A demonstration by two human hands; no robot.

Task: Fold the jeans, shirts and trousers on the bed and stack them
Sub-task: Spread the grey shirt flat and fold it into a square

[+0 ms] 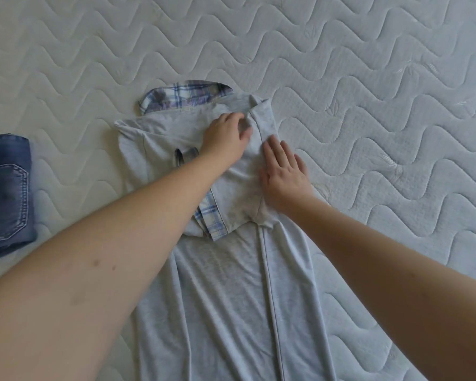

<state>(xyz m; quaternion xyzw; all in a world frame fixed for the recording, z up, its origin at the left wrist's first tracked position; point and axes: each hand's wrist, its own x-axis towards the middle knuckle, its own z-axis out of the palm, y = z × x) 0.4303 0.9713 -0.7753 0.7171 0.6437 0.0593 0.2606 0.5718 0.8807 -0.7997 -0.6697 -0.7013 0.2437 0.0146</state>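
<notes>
- Grey shirt (231, 284) is lying face-down mid-bed, spreading from the bed's centre toward the near edge; plaid collar (182, 96) is pointing at the far edge, hem is running out of view at the near edge.
- Long axis is running far-to-near, tilting slightly so the collar end sits a little left of the hem end.
- Right sleeve and side panel are already lying folded inward over the back; a plaid cuff (212, 218) is showing at the lower end of that folded part.
- Left hand (227, 137) is resting on the upper back near the collar, fingers curling loosely into the cloth; cannot tell whether this grip is really pinching fabric or just pressing.
- Right hand (283, 174) is lying flat, fingers straight, pressing the folded panel down just beside the left hand; nothing is being held in it.
- Step in hand, as I judge it: smoothing the first side fold of the shirt.
- Next move is likely calling for folding the left side in to match, then bringing the hem up toward the collar.
- Folded jeans (6, 193) are sitting at the bed's left edge, well apart from the shirt; stacking is not yet done.
- Quilted bed (368, 78) is carrying everything.
</notes>
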